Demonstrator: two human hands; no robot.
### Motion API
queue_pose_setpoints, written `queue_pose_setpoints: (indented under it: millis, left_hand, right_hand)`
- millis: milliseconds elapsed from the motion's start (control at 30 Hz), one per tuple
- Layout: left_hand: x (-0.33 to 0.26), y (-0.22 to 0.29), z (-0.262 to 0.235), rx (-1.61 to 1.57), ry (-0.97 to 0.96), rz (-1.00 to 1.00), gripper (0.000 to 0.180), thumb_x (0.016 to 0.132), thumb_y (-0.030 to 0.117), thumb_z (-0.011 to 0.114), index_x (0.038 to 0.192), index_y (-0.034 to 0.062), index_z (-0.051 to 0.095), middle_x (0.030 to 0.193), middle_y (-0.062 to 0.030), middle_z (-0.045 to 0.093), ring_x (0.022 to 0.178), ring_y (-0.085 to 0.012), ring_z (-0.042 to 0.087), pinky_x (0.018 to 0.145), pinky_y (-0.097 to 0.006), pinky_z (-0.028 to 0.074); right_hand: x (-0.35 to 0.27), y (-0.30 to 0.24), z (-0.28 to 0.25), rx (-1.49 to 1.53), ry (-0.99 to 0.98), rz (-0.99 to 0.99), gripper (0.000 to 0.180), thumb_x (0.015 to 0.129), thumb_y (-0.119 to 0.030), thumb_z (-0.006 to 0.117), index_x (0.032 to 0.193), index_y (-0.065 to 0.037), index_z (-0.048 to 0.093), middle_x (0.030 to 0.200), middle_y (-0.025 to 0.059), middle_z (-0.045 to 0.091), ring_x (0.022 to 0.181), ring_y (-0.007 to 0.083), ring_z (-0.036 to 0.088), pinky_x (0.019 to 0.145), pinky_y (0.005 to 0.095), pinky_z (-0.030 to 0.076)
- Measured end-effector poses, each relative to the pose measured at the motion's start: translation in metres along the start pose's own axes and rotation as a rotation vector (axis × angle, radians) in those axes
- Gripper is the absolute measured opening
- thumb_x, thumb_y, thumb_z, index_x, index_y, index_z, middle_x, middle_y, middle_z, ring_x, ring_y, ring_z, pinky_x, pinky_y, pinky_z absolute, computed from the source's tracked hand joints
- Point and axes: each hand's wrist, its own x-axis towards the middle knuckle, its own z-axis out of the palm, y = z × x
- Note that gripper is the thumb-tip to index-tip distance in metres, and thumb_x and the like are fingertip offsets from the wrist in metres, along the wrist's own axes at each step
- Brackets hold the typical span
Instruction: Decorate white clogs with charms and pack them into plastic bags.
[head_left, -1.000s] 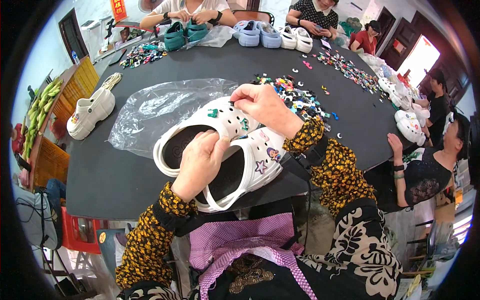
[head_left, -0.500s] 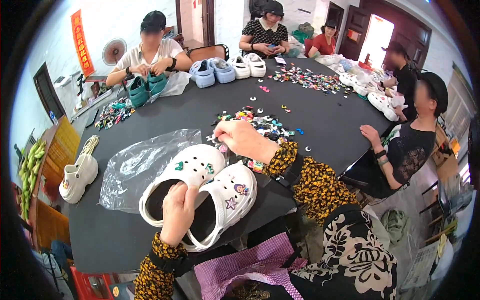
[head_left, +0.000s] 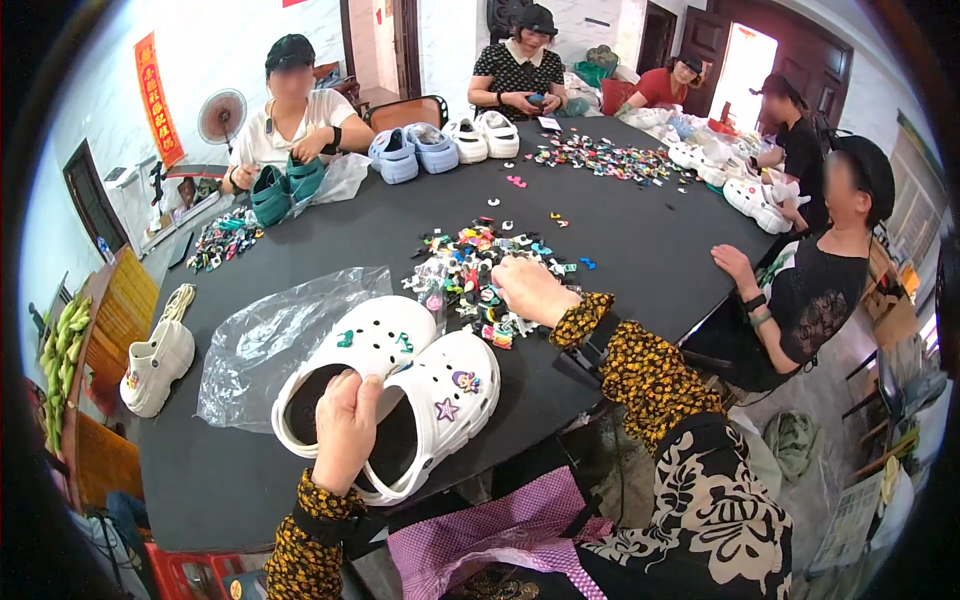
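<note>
My left hand (head_left: 345,428) grips a pair of white clogs (head_left: 385,395) at their heel ends, on the black table (head_left: 620,240) close to its near edge. Small charms sit on the clogs' toes, among them a purple star and green pieces. My right hand (head_left: 530,288) rests, fingers down, on a pile of small colourful shoe charms (head_left: 470,275) just beyond the clogs. Whether it has picked up a charm is hidden.
A clear plastic bag (head_left: 275,335) lies left of the clogs. Another white clog pair (head_left: 155,365) sits at the table's left edge. Several people sit around the table with green (head_left: 285,185), blue (head_left: 412,152) and white clogs (head_left: 483,135) and more charm piles (head_left: 610,158).
My right hand has left the clogs and moved forward onto the charm pile. My left hand keeps its hold on the clogs. The camera has tilted up.
</note>
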Motion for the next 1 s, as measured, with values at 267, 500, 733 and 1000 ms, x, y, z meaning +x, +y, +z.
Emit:
queue_pose_setpoints:
  millis: [267, 500, 733, 1000]
  left_hand:
    - [0.001, -0.001, 0.002, 0.01, 0.012, 0.009, 0.03, 0.094, 0.017, 0.055, 0.071, -0.0026, 0.051, 0.067, -0.0167, 0.05, 0.067, -0.0336, 0.051, 0.061, -0.043, 0.039]
    - [0.001, -0.003, 0.004, 0.03, 0.018, -0.004, 0.032, 0.094, 0.017, 0.055, 0.07, -0.0027, 0.05, 0.066, -0.0169, 0.049, 0.066, -0.0342, 0.05, 0.06, -0.043, 0.039]
    - [0.0, -0.009, 0.006, 0.038, 0.007, -0.008, 0.032, 0.094, 0.018, 0.054, 0.071, -0.0029, 0.05, 0.066, -0.0176, 0.048, 0.067, -0.0351, 0.051, 0.06, -0.044, 0.039]
    - [-0.002, -0.009, 0.004, 0.039, 0.029, 0.012, 0.03, 0.093, 0.016, 0.054, 0.071, -0.0034, 0.05, 0.067, -0.0185, 0.049, 0.067, -0.0359, 0.051, 0.06, -0.044, 0.038]
  right_hand:
    - [-0.008, -0.006, -0.01, 0.019, -0.023, -0.011, 0.009, 0.079, -0.002, 0.053, 0.086, 0.0, 0.057, 0.092, 0.0178, 0.062, 0.093, 0.0345, 0.062, 0.08, 0.0435, 0.051]
    - [-0.011, -0.003, -0.018, 0.092, -0.066, 0.031, 0.012, 0.074, 0.001, 0.056, 0.086, 0.001, 0.058, 0.097, 0.0195, 0.06, 0.095, 0.036, 0.061, 0.082, 0.0443, 0.05]
    - [-0.011, 0.002, -0.028, 0.26, -0.01, 0.084, 0.012, 0.079, -0.001, 0.061, 0.091, -0.001, 0.06, 0.092, 0.0158, 0.059, 0.092, 0.0337, 0.059, 0.081, 0.0416, 0.048]
    - [-0.009, -0.004, -0.053, 0.4, 0.12, 0.044, 0.014, 0.081, -0.003, 0.06, 0.093, 0.002, 0.064, 0.092, 0.019, 0.064, 0.087, 0.0343, 0.063, 0.079, 0.0407, 0.051]
